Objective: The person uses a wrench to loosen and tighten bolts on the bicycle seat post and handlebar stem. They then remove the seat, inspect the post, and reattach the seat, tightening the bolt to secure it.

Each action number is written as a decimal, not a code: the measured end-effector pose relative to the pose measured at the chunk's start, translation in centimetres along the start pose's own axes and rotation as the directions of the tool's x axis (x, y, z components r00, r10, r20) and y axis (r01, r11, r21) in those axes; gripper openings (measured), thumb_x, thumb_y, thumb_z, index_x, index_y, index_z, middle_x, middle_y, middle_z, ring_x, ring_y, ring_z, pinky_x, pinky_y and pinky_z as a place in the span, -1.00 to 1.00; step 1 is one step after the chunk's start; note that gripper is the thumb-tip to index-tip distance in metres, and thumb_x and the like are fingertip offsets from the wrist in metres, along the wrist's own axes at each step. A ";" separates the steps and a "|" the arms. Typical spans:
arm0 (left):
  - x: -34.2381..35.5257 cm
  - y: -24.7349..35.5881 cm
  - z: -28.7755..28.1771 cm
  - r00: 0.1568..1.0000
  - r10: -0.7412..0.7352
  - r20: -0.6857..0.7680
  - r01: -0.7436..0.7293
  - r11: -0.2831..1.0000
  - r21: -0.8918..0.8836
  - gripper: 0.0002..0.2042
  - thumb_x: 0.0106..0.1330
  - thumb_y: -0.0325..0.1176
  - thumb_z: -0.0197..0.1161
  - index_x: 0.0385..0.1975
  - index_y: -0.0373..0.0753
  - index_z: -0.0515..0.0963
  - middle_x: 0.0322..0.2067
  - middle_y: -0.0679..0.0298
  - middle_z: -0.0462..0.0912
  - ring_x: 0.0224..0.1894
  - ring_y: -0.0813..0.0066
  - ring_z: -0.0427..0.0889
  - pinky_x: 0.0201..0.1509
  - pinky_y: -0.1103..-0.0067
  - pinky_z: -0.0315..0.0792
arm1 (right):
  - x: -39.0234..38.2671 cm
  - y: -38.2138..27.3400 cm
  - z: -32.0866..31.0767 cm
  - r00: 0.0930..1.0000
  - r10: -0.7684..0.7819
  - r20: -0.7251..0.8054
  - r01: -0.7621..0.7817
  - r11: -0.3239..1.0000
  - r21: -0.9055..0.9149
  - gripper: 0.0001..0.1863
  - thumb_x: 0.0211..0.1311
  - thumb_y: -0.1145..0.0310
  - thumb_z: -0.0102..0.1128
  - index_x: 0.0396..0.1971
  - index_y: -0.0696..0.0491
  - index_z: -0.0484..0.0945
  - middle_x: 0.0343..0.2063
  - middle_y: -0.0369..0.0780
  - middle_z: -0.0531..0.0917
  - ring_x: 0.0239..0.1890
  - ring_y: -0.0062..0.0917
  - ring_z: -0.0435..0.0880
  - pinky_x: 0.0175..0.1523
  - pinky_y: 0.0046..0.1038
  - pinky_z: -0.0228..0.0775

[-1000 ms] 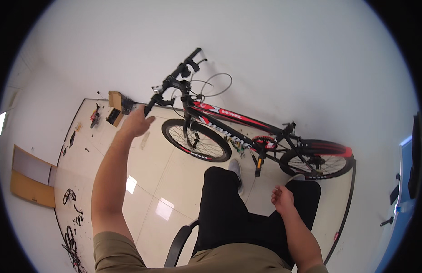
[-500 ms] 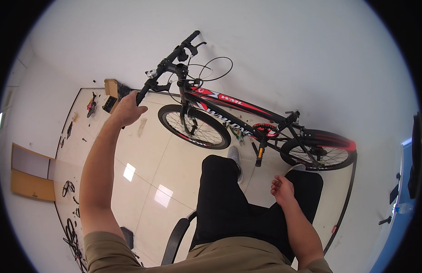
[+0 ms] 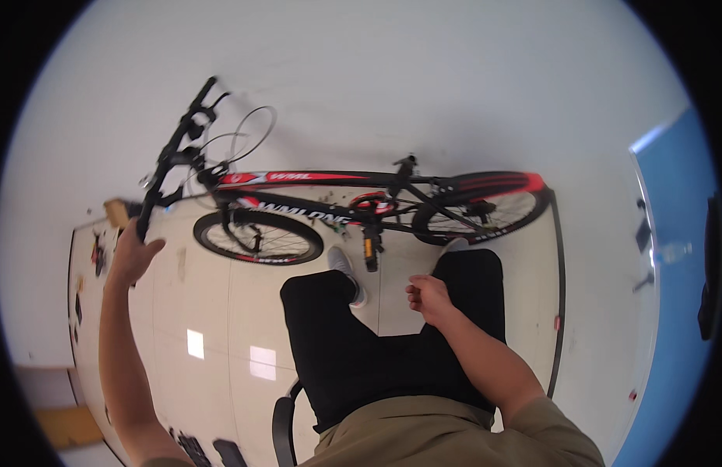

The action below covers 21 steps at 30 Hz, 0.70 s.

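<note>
My left hand (image 3: 137,255) grips the left end of the black handlebar (image 3: 168,162), at the front of a black and red bicycle (image 3: 337,177) by the white wall. Its front wheel (image 3: 257,238) lies just right of that hand; cables loop above the frame. My right hand (image 3: 427,296) has curled fingers with nothing visible in them and hovers by my thigh, below the pedal (image 3: 370,253) and rear wheel (image 3: 480,218). My legs are spread, with one grey shoe (image 3: 341,265) below the frame.
A chair armrest (image 3: 283,428) is beside my left leg. The tiled floor (image 3: 221,307) has scattered tools and parts (image 3: 98,249) and a cardboard box (image 3: 117,212) at the left. A blue panel (image 3: 664,342) stands at the right, with a wooden board (image 3: 73,424) at lower left.
The view has swung to the right, so the bicycle sits further left in the picture and looks more level. My left hand still holds the handlebar; my right fingers remain curled.
</note>
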<state>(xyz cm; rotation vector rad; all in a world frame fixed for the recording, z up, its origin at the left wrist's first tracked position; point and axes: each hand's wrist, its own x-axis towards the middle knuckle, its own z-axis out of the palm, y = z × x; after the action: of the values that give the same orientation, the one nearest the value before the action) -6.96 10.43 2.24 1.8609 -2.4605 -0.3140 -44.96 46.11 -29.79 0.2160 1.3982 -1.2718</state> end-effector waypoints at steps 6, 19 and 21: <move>-0.8 1.8 0.0 0.999 -0.033 0.018 0.034 0.997 -0.075 -0.62 0.17 -0.33 0.40 -0.12 -0.32 0.41 -0.58 0.29 0.44 -0.66 0.52 0.44 -0.62 0.49 0.37 | 0.0 -0.2 0.4 1.000 0.027 -0.009 -0.027 0.999 0.024 -0.80 0.35 0.31 0.13 -0.13 0.08 0.50 -0.42 -0.28 0.60 -0.52 -0.62 0.51 -0.44 -0.48 0.42; -0.6 1.3 -0.3 0.998 -0.059 0.036 0.062 0.996 -0.063 -0.66 0.18 -0.37 0.40 -0.17 -0.29 0.38 -0.58 0.37 0.40 -0.71 0.61 0.40 -0.71 0.57 0.33 | -0.3 -2.6 9.7 0.856 -0.453 0.248 0.509 0.659 -0.554 -0.07 0.09 -0.16 0.33 0.32 0.17 0.30 0.28 0.14 0.35 0.35 0.00 0.36 0.38 -0.22 0.25; -0.4 0.8 -0.1 0.999 -0.042 0.030 0.044 0.997 -0.066 -0.66 0.18 -0.37 0.40 -0.17 -0.29 0.38 -0.58 0.37 0.40 -0.71 0.61 0.40 -0.72 0.57 0.32 | 1.7 -0.8 10.5 0.824 -0.541 0.169 0.502 0.558 -0.661 -0.30 0.14 -0.02 0.29 0.15 0.17 0.42 0.03 0.14 0.56 0.13 -0.03 0.57 0.20 -0.15 0.41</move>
<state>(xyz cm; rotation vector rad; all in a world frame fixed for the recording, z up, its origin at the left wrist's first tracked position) -7.62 11.04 2.52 1.8979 -2.3988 -0.4215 -39.83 36.93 -27.88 -0.7523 1.9748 -1.1053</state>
